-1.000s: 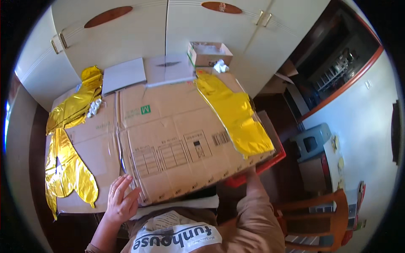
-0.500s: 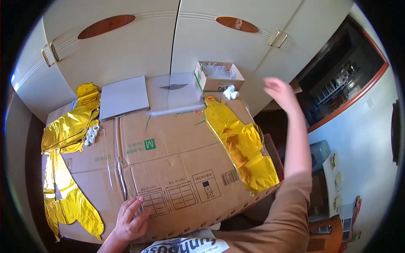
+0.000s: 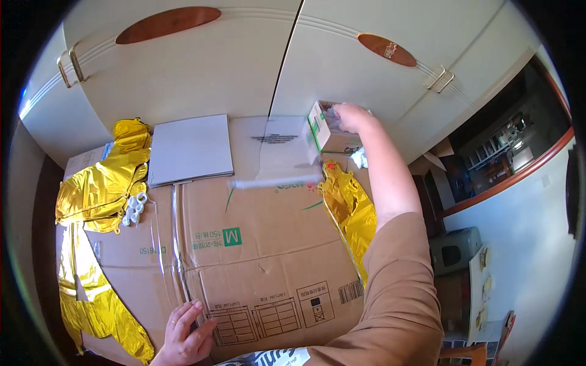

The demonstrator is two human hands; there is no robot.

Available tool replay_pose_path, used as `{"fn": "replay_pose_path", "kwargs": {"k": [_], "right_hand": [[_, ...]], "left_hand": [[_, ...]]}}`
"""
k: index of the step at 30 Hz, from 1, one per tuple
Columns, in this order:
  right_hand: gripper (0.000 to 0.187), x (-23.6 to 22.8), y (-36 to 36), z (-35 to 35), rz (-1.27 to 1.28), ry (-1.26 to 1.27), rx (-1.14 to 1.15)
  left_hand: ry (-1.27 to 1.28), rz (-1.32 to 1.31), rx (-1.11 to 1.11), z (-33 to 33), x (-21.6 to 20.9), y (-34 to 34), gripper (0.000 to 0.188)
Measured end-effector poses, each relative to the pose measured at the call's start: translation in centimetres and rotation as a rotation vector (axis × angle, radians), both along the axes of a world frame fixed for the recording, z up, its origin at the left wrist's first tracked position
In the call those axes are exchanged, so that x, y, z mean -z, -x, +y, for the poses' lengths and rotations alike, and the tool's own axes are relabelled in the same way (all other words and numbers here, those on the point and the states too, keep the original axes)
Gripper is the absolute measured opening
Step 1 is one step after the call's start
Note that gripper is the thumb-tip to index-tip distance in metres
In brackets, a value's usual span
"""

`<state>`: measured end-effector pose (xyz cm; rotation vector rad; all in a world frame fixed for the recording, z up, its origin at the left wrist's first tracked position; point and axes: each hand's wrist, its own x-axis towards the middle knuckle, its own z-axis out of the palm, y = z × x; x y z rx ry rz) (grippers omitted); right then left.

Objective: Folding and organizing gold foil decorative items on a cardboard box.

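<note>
At the far right of the table, my right hand (image 3: 351, 118) reaches into a small open carton (image 3: 334, 143). Its fingertips dip among clear plastic pieces, so their grip is hidden. Low in the view, my left hand (image 3: 186, 337) rests on a flattened brown cardboard sheet (image 3: 262, 268), fingers stretched out and holding nothing. A flat gold foil balloon (image 3: 349, 204) lies below the carton, partly covered by my right arm. More gold foil (image 3: 101, 189) spreads along the left side. A crumpled white piece (image 3: 359, 157) sits by the carton, half behind my forearm.
Flat grey-white boards (image 3: 190, 148) are stacked at the back, beside a clear plastic bag (image 3: 278, 146). Small white rolls (image 3: 134, 208) lie against the left foil. Cream cabinet doors (image 3: 183, 73) rise behind the table. A grey appliance (image 3: 456, 250) stands to the right.
My right hand has gone from the air right of the carton into it. The view has shifted, and my right arm now covers part of the right balloon. My left hand stays on the cardboard.
</note>
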<state>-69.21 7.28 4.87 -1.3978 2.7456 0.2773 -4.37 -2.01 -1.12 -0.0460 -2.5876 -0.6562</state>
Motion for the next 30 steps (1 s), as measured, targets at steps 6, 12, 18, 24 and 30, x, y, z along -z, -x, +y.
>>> {"fn": "replay_pose_path", "kwargs": {"k": [6,12,18,24,30], "right_hand": [[0.026,-0.1,-0.6,1.0,0.017,0.28,-0.036],[0.021,-1.1,0.1,1.4,-0.069,0.492,-0.006],[0.018,-4.6,-1.5,0.9,-0.089,0.697,-0.054],[0.015,-7.3,-13.0,-4.8,-0.759,0.68,-0.124],[0.016,-0.7,-29.9,-12.6,-1.368,0.411,-0.121]], "left_hand": [[0.018,-0.02,0.019,-0.3,-0.6,0.1,0.038],[0.002,-0.018,-0.005,-0.1,-1.2,-0.5,0.037],[0.044,0.034,-0.027,-0.2,-1.1,-1.6,0.038],[0.036,0.073,-0.035,0.1,-1.8,-3.1,0.038],[0.019,0.105,-0.01,0.0,-2.3,-5.0,0.038]]}}
